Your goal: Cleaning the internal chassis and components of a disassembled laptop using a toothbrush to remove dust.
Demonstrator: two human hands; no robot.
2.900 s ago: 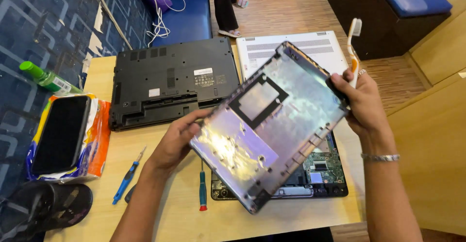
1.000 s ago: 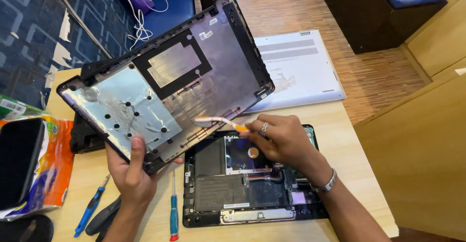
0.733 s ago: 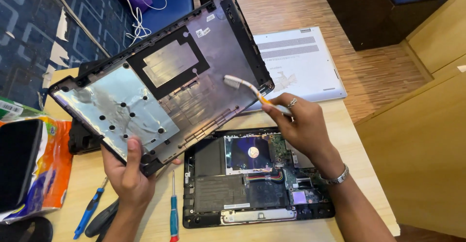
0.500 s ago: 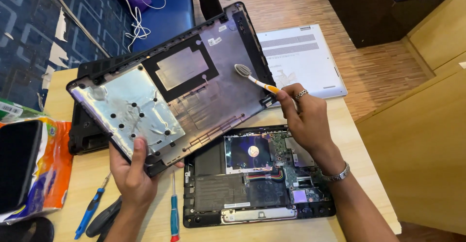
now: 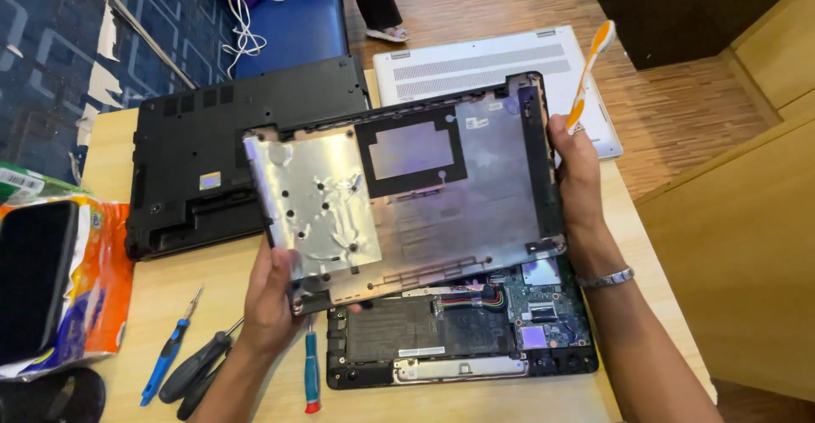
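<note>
left hand grips the laptop bottom cover at its near corner; right hand clasps its far edge together with a toothbrush. i see the cover already off, above the open laptop; laptop still uncovered.

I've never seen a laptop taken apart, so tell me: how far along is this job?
Done: the bottom cover is off, baring the opened laptop with its battery and circuit board. In hand: the left hand and right hand hold the cover over it, inner side up; the right also grips an orange-and-white toothbrush. Left: the cover is not refitted, and the screwdrivers lie on the table.
</note>
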